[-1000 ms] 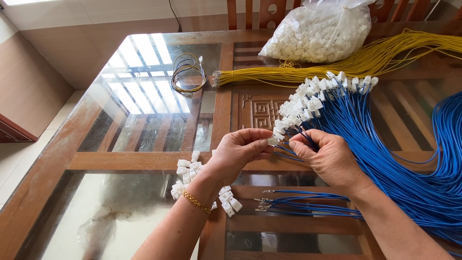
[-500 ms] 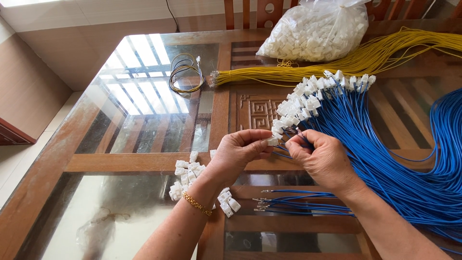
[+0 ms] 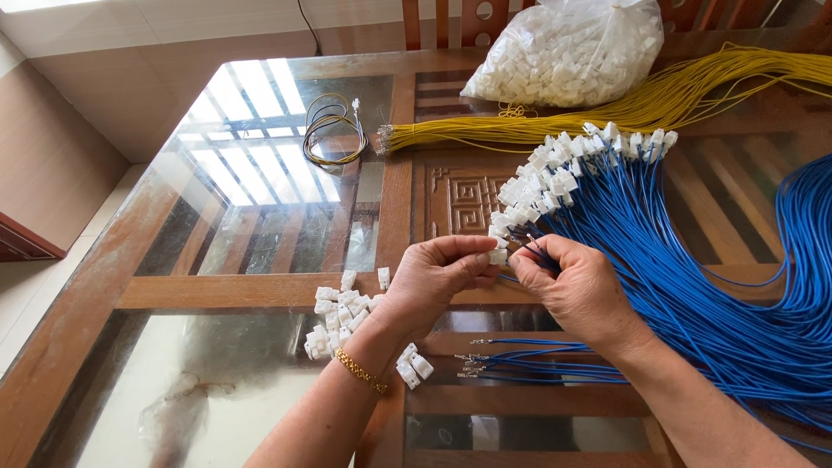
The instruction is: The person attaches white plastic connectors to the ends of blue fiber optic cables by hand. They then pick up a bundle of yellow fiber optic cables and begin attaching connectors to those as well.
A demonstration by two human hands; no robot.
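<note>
The left hand [image 3: 438,277] pinches a small white connector [image 3: 497,256] between thumb and fingertips, and the right hand [image 3: 576,290] meets it there, its fingers closed on the end of a blue wire [image 3: 542,251]; the two hands touch at the fingertips above the middle of the table [image 3: 260,290], a glass top in a wooden frame. Just behind the hands lies a fan of blue wires already capped with white connectors [image 3: 555,178], so there is little free room that way. To the right the blue bundle [image 3: 780,329] fills the table to the picture's edge. Below the right hand a few bare-ended blue wires [image 3: 520,360] lie flat. Loose connectors [image 3: 338,316] sit in a small heap just left of the left wrist. Farther back are the yellow wires [image 3: 607,117], a clear bag of white parts [image 3: 572,52] and a small wire coil [image 3: 328,130]. The open room is to the left, over the bare glass out to the table's left edge.
</note>
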